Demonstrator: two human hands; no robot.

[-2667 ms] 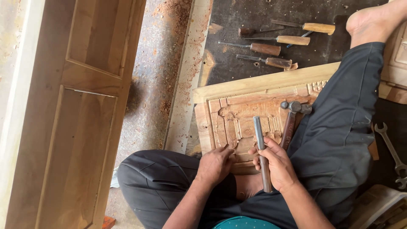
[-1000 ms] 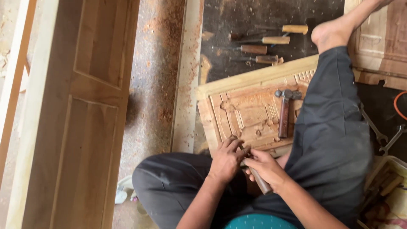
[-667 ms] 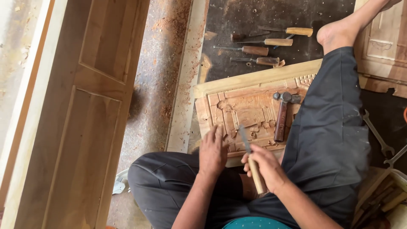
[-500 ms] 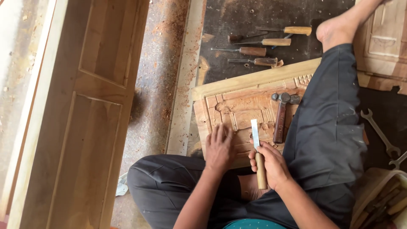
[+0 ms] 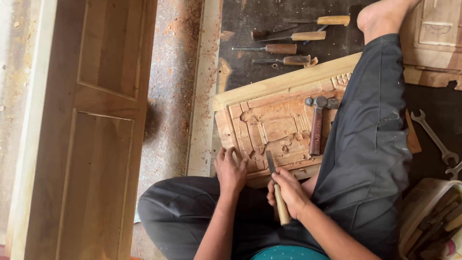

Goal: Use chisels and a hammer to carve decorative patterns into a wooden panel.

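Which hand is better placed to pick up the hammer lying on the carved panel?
Left hand: it rests empty on the carved panel, while the right hand grips the chisel. The hammer lies nearer the right, though.

Even soft daylight, faint shadows, no glare, sharp center, slight blur + stretch at edges

We see that the chisel (image 5: 276, 185) in the right hand (image 5: 290, 192) has tipped from nearly upright to a leftward lean, its blade tip now lower, near the bottom edge of the carved wooden panel (image 5: 269, 127). The right hand has drawn slightly back from that edge. The left hand (image 5: 231, 169) has slid down to the panel's bottom-left corner, fingers over the edge.
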